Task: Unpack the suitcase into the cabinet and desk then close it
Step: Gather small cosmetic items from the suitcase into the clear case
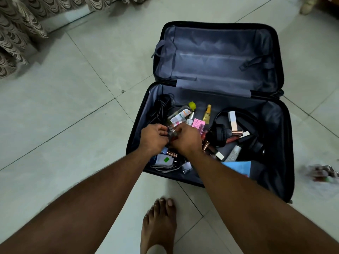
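Gripping together a small clear bottle [172, 133] at frame centre: left hand [153, 137] and right hand [185, 139], inside suitcase [275, 143].

Both your arms are stretched forward and down, bare to above the elbow, and they come together at the wrists. Your left hand [153, 136] is palm-inward with the fingers curled. Your right hand [186, 139] is just beside it, knuckles up, fingers bent. The fingertips of both hands meet and pinch together. Your bare foot [159, 224] stands below, between the forearms.
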